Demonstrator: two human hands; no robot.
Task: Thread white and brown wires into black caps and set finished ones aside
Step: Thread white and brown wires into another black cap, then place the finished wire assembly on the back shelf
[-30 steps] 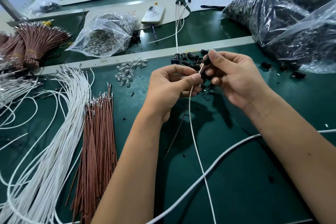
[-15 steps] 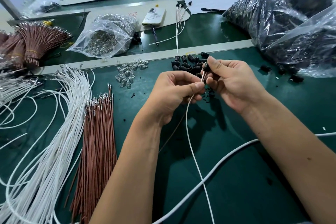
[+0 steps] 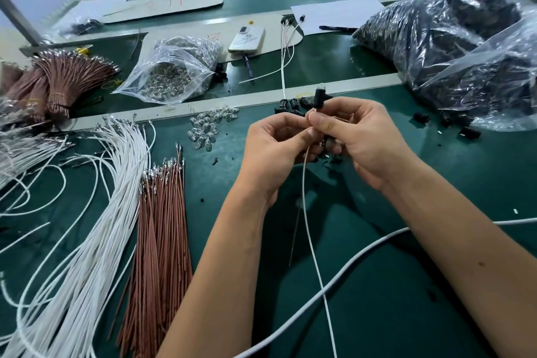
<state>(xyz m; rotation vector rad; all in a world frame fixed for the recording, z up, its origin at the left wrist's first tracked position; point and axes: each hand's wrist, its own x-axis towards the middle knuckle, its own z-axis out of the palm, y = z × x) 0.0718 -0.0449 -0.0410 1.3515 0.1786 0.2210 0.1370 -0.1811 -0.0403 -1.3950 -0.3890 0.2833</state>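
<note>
Pinching a thin white wire (image 3: 312,244) and a brown wire (image 3: 295,237) together near mid-tabletop: left hand (image 3: 277,151) and right hand (image 3: 359,136) meeting fingertip to fingertip, both curled tight around the wires. Rising just above the right fingers, a black cap (image 3: 319,96) with a clear bulb tip, the wires running down out of it, through both grips, toward the near edge of the green tabletop (image 3: 406,314). Crossing that open near stretch, only a thicker white cable (image 3: 363,259); otherwise bare green mat between the forearms and off to the right near corner.

Crowding the left edge: a loose sheaf of white wires (image 3: 96,227), beside it a straight bundle of brown wires (image 3: 162,241). Behind the hands, against the pale metal rail (image 3: 180,106), a small heap of loose black caps (image 3: 290,106) and a scatter of clear bulbs (image 3: 207,129).

Beyond the rail: an open clear bag (image 3: 174,73) holding more clear bulbs; tied brown wire bunches (image 3: 64,81) at the far left. Filling the far right corner, two large clear plastic bags (image 3: 465,46) packed with dark parts. Nearby, a white phone (image 3: 247,39), several finished wired caps (image 3: 286,46).
</note>
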